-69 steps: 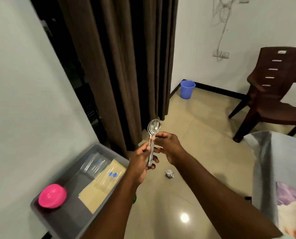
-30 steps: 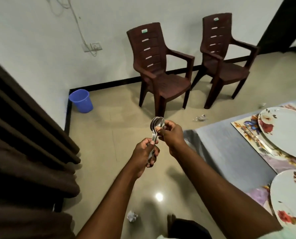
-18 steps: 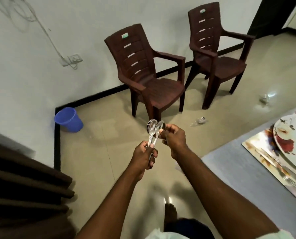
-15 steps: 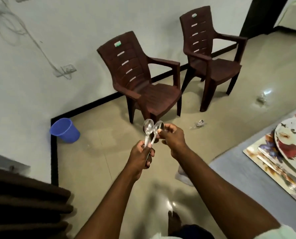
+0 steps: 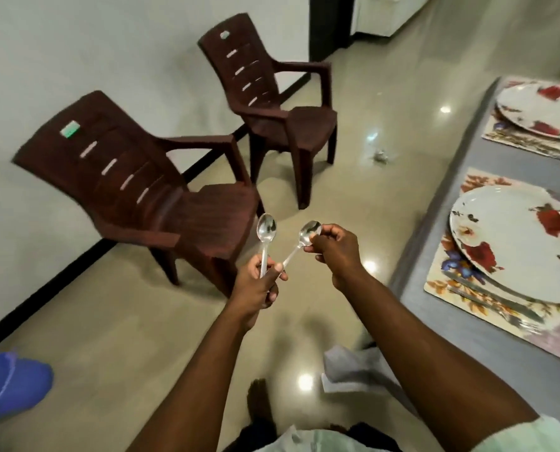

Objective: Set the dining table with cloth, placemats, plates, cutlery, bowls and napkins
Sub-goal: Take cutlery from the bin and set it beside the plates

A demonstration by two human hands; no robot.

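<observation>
My left hand point(image 5: 259, 285) is curled round the handle of an upright spoon point(image 5: 266, 233), its bowl pointing up towards twelve o'clock. Whether more spoons sit behind it in that fist, I cannot tell. My right hand point(image 5: 335, 252) pinches the bowl of a second spoon point(image 5: 306, 234) between thumb and fingertips; its handle slants down to seven o'clock and its end reaches my left hand's fingers. The two spoon bowls stand apart, side by side, over the bare floor.

At three o'clock lies the table, covered with a grey cloth point(image 5: 451, 347). On it, nearest me, a floral placemat point(image 5: 458, 275) carries a white plate with red flowers point(image 5: 516, 243); cutlery point(image 5: 494, 298) lies along the mat's left edge, just beside the plate rim. Farther along, at one o'clock, a second placemat point(image 5: 513, 138) holds another flowered plate point(image 5: 539, 109). A corner of the cloth hangs down near my right forearm.

At ten o'clock stands a brown plastic armchair point(image 5: 148, 190) against the wall, close in front of my left hand; a second armchair point(image 5: 272, 102) stands at twelve o'clock. A small crumpled scrap point(image 5: 380, 155) lies on the floor between the chairs and the table. At eight o'clock a blue bucket point(image 5: 11, 383) sits at the frame's edge. My bare foot point(image 5: 259, 406) shows at six o'clock.
</observation>
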